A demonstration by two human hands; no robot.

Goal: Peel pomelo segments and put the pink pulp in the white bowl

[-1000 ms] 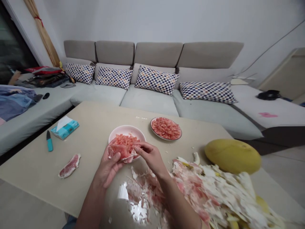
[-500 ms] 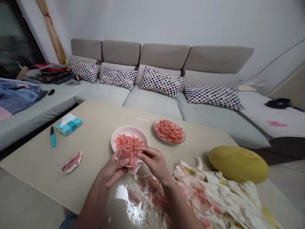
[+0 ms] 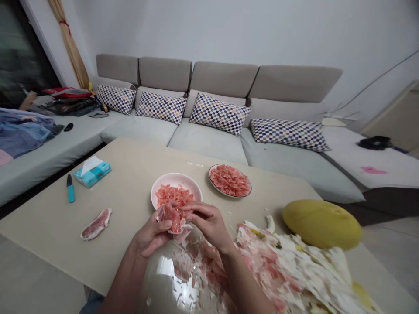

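My left hand (image 3: 150, 235) and my right hand (image 3: 209, 222) both grip a pink pomelo segment (image 3: 172, 216) just in front of a pink bowl (image 3: 176, 181) that holds torn pink flesh. The fingers of both hands pinch the segment's membrane from either side. A white plate (image 3: 212, 171) with more pink pieces stands behind and to the right of the bowl. A heap of peel and membrane scraps (image 3: 278, 261) lies under and to the right of my right forearm.
A whole yellow-green pomelo (image 3: 322, 224) rests at the table's right. One unpeeled segment (image 3: 96, 224), a teal knife (image 3: 70, 188) and a tissue pack (image 3: 91, 172) lie on the left of the beige table (image 3: 131, 161). A grey sofa with checked cushions runs behind.
Both hands have drawn the segment slightly nearer to me, off the bowl's front rim, and closed tighter round it. The view has shifted a little.
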